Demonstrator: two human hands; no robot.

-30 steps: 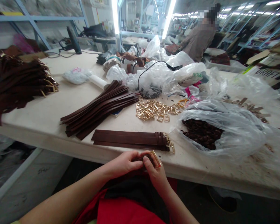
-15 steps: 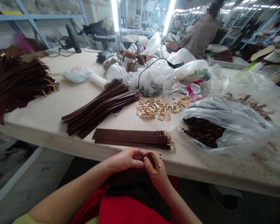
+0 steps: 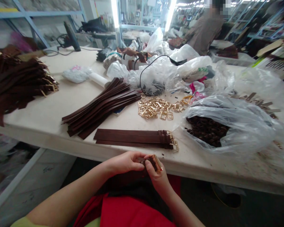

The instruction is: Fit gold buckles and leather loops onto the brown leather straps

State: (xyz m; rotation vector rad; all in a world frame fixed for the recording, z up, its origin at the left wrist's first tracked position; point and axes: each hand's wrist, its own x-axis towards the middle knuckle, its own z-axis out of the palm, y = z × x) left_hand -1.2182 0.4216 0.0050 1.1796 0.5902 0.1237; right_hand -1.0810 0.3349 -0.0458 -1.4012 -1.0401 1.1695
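Observation:
Just off the table's front edge, my right hand (image 3: 156,171) is closed around the buckle end of a dark brown leather strap (image 3: 150,160), its gold buckle (image 3: 158,162) showing above the fingers. My left hand (image 3: 130,162) pinches the same strap close beside the right thumb; part of the strap is hidden by the fingers. Beyond my hands, finished-looking brown straps with buckles (image 3: 132,138) lie side by side near the table edge. Loose gold buckles (image 3: 153,107) are heaped behind them. Small dark brown loops (image 3: 205,129) fill an open clear plastic bag (image 3: 246,126) on the right.
A fanned stack of brown straps (image 3: 97,110) lies left of centre on the table (image 3: 47,110). A larger pile of buckled straps (image 3: 19,82) sits at far left. Crumpled plastic bags (image 3: 161,72) and a black cable crowd the back. A person (image 3: 204,31) is in the background.
Both hands stay almost in place on the strap, with only small finger shifts. The view has tilted slightly, and the things on the table are unmoved.

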